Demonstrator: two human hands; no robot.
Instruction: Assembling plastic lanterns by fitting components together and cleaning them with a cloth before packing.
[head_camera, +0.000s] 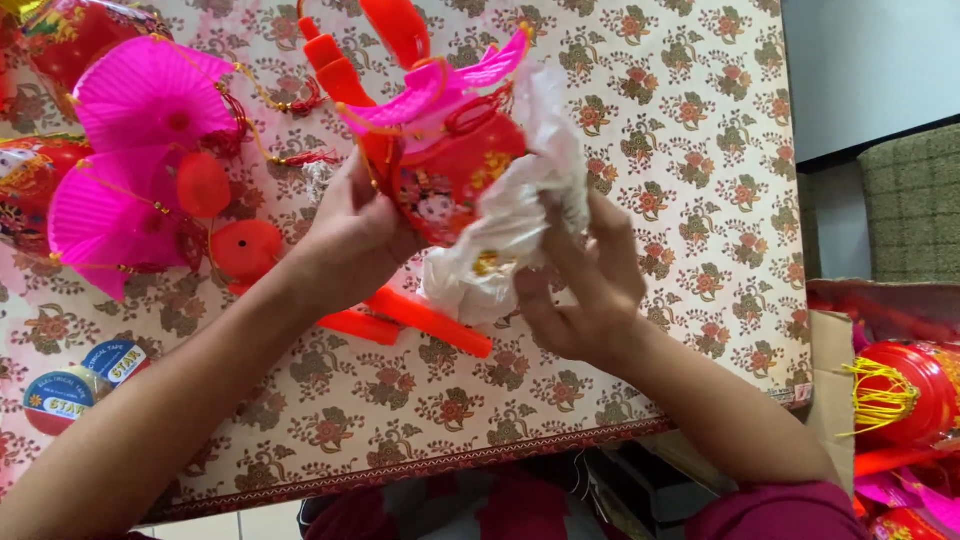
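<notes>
Red paper lantern (450, 185) gripped by the left hand (350, 240) above the tabletop (700, 150), clear plastic bag (520, 210) half around it pinched by the right hand (585, 285), cardboard box (825, 380) of more lanterns (905, 390) right of the hands.

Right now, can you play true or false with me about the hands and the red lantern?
1. The left hand holds a red lantern. True.
2. The right hand grips a pair of scissors. False: it grips a crinkled white plastic bag that wraps the side of the lantern.
3. The table has a plain blue cloth. False: the tablecloth is cream with a flower pattern.
4. Pink paper fans lie on the table to the left. True.
5. Two tape rolls sit near the left forearm. True.
6. The cardboard box at the right is empty. False: it holds more red lanterns with yellow tassels.
</notes>
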